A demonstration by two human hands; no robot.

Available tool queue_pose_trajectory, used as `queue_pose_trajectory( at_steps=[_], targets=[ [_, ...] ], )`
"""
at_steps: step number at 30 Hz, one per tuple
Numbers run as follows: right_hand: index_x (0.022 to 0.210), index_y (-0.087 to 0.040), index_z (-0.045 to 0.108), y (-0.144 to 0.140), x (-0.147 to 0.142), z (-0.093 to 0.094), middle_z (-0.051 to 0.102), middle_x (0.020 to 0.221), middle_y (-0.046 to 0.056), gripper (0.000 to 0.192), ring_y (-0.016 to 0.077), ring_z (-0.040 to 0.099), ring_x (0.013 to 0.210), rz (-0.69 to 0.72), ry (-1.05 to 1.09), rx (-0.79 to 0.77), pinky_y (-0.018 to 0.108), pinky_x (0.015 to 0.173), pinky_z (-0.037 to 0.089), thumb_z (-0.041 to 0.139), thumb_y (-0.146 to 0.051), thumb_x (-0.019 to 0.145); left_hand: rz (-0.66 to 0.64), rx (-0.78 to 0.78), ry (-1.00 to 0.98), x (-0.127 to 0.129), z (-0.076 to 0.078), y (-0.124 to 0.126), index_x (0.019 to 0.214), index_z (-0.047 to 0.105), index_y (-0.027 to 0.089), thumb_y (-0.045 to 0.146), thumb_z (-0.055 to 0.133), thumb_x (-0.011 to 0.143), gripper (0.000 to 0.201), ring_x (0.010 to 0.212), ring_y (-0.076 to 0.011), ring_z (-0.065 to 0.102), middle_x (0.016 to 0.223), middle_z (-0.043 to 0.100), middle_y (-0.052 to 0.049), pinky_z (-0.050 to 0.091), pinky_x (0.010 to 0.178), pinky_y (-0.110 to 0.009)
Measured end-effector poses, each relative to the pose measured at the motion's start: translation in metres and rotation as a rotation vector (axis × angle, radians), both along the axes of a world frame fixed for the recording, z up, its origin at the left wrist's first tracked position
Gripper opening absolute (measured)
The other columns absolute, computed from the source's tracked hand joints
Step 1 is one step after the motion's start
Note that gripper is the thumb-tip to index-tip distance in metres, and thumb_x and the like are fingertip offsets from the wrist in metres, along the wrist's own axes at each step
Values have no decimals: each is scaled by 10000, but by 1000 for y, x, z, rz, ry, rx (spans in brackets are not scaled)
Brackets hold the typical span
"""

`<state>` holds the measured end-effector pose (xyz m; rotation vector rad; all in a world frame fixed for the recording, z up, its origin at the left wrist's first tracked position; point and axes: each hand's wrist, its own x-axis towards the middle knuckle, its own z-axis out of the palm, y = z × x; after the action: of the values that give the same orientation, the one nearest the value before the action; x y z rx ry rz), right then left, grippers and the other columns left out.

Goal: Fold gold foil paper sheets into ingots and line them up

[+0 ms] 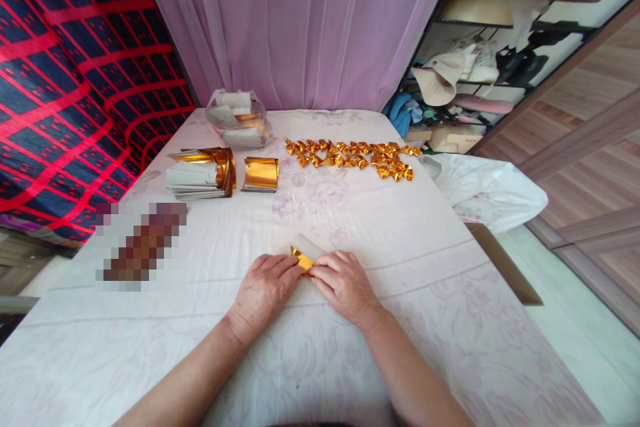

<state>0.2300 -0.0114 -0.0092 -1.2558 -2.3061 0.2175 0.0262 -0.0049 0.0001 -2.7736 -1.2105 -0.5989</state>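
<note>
Our left hand (263,287) and right hand (345,283) pinch 1 gold paper sheet (305,255) against the worktop (450,293), fingers closed on its edges. Folded gold pieces (353,157) lie well beyond, near the paper stack (200,177).

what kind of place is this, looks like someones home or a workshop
Most likely a room in a home, used for hand craft. A table under a pale floral cloth stands before a purple curtain, and open shelves hold hats and clothes. Both hands fold a gold paper; finished gold pieces lie in rows.
</note>
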Motion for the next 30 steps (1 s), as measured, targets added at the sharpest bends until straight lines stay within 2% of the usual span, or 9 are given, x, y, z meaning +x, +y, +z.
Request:
queue_pose_trajectory(
  at_steps=[5, 13, 20, 23, 30],
  targets=[
    [899, -253, 708, 0, 1, -3, 676, 902, 19, 85, 174, 584, 851, -37, 44, -35, 337, 783, 424, 636, -215, 873, 12, -68, 18, -2, 2, -6, 1061, 663, 221, 209, 504, 942, 199, 1042, -224, 625, 1126, 704, -52, 451, 865, -397],
    [797, -212, 662, -1, -2, -7, 646, 838, 19, 88, 176, 569, 821, -154, 92, -36, 320, 765, 416, 618, -194, 871, 145, -242, -67, 11, 8, 1, 919, 695, 244, 312, 567, 915, 146, 948, -211, 616, 1026, 707, -23, 411, 869, -413],
    [804, -209, 628, -3, -3, -5, 619, 846, 32, 71, 189, 548, 832, -198, 88, -55, 324, 760, 416, 608, -218, 871, 243, -291, -60, 18, 10, 5, 803, 674, 220, 292, 568, 900, 161, 915, -220, 585, 957, 683, -33, 377, 873, -439],
    [823, -216, 629, -3, -1, -5, 622, 870, 33, 53, 190, 553, 856, -187, 118, -63, 326, 781, 422, 599, -200, 863, 255, -304, -65, 19, 8, 6, 798, 671, 214, 294, 556, 901, 174, 915, -223, 577, 958, 677, -40, 374, 875, -441],
    [773, -218, 615, -2, -4, -7, 614, 826, 28, 85, 192, 554, 824, -269, 106, -56, 327, 757, 413, 595, -215, 856, 268, -312, -69, 21, 9, 7, 769, 651, 209, 273, 535, 899, 186, 899, -225, 567, 894, 660, -41, 378, 845, -424]
  ],
)
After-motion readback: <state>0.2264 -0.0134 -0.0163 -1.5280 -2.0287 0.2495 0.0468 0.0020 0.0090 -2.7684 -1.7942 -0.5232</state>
